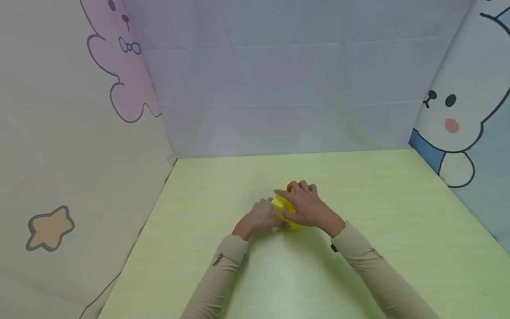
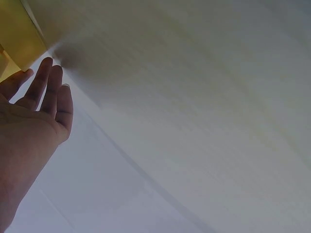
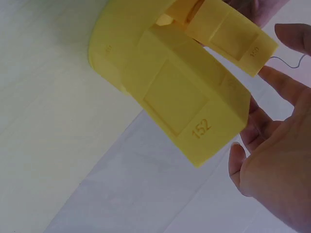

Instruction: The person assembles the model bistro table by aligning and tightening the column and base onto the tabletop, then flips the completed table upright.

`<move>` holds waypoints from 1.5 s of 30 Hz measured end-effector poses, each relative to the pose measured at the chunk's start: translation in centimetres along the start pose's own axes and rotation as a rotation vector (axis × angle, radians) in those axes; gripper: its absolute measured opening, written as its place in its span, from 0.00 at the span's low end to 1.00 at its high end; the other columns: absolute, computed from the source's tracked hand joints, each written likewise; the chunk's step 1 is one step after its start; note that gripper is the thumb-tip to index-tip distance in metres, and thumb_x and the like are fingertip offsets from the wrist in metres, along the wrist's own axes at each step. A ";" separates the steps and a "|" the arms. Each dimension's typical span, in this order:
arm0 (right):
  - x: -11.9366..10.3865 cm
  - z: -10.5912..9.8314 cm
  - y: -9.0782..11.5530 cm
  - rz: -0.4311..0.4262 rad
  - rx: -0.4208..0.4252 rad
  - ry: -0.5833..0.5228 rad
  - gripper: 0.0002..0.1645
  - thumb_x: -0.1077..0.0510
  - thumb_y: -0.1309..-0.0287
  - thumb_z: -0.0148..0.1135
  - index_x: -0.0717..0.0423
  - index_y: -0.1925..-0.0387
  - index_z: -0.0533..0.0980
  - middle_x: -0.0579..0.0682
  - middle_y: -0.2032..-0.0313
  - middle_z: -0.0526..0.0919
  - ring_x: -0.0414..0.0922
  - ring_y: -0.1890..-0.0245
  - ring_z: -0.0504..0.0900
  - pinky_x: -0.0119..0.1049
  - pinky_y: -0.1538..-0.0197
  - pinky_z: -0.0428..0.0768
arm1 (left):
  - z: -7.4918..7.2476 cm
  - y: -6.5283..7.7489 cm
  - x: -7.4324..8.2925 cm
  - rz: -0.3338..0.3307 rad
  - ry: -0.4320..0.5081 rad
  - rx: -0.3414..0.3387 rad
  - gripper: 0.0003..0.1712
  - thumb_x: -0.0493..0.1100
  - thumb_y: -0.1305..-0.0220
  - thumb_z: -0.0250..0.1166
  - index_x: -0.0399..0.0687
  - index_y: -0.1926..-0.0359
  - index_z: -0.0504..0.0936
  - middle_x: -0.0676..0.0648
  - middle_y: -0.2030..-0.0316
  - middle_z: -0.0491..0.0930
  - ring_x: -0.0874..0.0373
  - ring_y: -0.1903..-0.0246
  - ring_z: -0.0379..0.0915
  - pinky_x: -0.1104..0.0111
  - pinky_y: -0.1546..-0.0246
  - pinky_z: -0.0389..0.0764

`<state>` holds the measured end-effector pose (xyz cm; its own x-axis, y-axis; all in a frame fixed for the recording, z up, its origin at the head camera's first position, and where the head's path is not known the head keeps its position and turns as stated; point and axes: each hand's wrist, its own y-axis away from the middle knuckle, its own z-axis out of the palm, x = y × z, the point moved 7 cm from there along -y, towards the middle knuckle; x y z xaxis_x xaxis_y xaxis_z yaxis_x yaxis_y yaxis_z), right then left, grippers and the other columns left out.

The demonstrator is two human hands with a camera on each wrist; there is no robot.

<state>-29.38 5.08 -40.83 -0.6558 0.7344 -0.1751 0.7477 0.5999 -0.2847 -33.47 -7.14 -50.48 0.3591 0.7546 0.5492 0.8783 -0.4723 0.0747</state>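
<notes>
A yellow piece (image 3: 175, 92) with a rounded part and block-shaped arms stands mid-table. One arm carries the number 152; the other arm (image 3: 235, 36) has a smaller number that is hard to read. My right hand (image 1: 307, 207) comes over it from the right, fingers bent, their tips at the ends of the arms. From the left, my left hand (image 1: 260, 215) holds the piece low down, its thumb reaching along the near side. In the left wrist view, one fingertip of the left hand (image 2: 34, 116) meets the yellow surface (image 2: 19, 34); its thumb is out of sight.
The light green table (image 1: 279, 274) stretches around both hands. A pale curtain (image 1: 263, 88) hangs behind its back edge. Panels with cartoon figures stand left and right, among them a star (image 1: 50, 228) and a white bear (image 1: 458, 102).
</notes>
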 end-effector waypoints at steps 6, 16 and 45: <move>0.6 -0.2 0.0 0.058 0.017 0.066 0.25 0.45 0.37 0.71 0.57 0.49 0.78 0.54 0.61 0.71 0.56 0.57 0.65 0.56 0.55 0.65 | 0.2 -0.2 0.2 0.029 -0.097 -0.025 0.34 0.68 0.42 0.73 0.55 0.42 0.80 0.49 0.54 0.79 0.53 0.58 0.72 0.55 0.52 0.75; 1.2 -0.2 0.2 0.108 -0.006 0.087 0.25 0.43 0.35 0.69 0.58 0.49 0.80 0.55 0.61 0.70 0.56 0.57 0.65 0.57 0.53 0.64 | 0.3 0.0 0.4 0.027 -0.159 -0.047 0.46 0.69 0.40 0.70 0.57 0.26 0.72 0.46 0.43 0.78 0.48 0.47 0.70 0.47 0.43 0.71; 1.7 -1.1 1.5 0.088 -0.007 0.091 0.26 0.40 0.41 0.73 0.58 0.57 0.79 0.51 0.65 0.68 0.54 0.59 0.64 0.55 0.55 0.63 | 0.6 -0.2 0.3 -0.029 -0.175 -0.065 0.55 0.73 0.40 0.68 0.50 0.21 0.63 0.42 0.35 0.73 0.47 0.43 0.69 0.48 0.38 0.69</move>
<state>-29.30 7.57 -40.53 -0.5759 0.8097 -0.1125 0.8028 0.5341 -0.2652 -33.34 -6.56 -50.78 0.3881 0.8337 0.3928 0.8690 -0.4730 0.1453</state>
